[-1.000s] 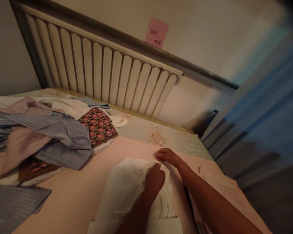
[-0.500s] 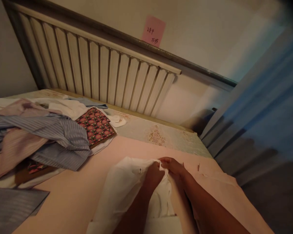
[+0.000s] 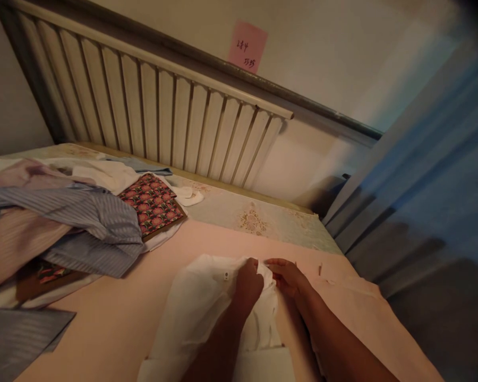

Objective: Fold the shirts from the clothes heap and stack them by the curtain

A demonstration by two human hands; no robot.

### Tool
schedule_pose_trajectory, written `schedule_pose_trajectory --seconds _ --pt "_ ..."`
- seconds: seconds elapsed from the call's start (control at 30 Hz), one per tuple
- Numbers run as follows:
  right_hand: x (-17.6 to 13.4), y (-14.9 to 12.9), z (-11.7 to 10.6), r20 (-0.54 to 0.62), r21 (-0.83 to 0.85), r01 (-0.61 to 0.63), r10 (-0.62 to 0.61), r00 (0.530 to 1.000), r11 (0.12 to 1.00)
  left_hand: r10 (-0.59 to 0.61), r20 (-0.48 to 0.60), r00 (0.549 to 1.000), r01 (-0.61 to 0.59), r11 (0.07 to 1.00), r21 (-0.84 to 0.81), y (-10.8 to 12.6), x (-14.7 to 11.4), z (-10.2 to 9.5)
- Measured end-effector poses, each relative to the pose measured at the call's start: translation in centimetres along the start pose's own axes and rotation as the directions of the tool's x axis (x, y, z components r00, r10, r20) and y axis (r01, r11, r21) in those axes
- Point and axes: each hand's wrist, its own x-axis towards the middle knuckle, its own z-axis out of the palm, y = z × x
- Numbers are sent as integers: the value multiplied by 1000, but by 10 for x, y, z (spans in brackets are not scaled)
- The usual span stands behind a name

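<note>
A white shirt lies on the pink cloth directly in front of me, with a small marked tag near its far edge. My left hand is closed on the shirt's upper right part, knuckles up. Just to its right, my right hand pinches the bunched edge of the same shirt, its index finger fairly straight and the other fingers curled. The right thumb is hidden. Across the near end of the shirt runs a straight fold or band.
At left lies a heap of striped shirts in blue-grey and pink, with a red floral packet. Behind stand a radiator and a wall with a pink note. A blue curtain hangs at right. Small slim bits lie beyond my right hand.
My right hand has drawn slightly right, away from my left, and its fingers have loosened a little. The whole view has shifted slightly.
</note>
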Motion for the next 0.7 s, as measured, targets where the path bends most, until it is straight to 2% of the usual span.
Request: schedule_pose_trajectory --seconds 0.13,0.23,0.4,0.47,0.53,0.6,0.7 --pt "-4 3 4 5 82 -39 39 999 996 11 -8 1000 -11 1000 -29 -1 2 -1" --pt "-4 10 6 -41 27 -10 11 999 1000 9 -42 999 -11 999 -48 0 2 -2" --pt "0 9 7 -117 -219 54 -81 990 974 12 -99 995 -20 997 -78 3 -1 -3" --pt "3 -1 7 -125 -349 119 -172 977 929 20 -109 994 -30 996 -87 3 -1 -2" --pt "6 -13 8 -72 -444 233 -294 953 865 28 -116 993 -38 995 -91 2 -2 -1" --pt "8 -24 11 34 -474 343 -373 927 811 33 -124 992 -45 995 -92 2 -2 0" --pt "7 -33 15 219 -459 418 -356 909 784 37 -133 990 -49 995 -87 3 -3 0"
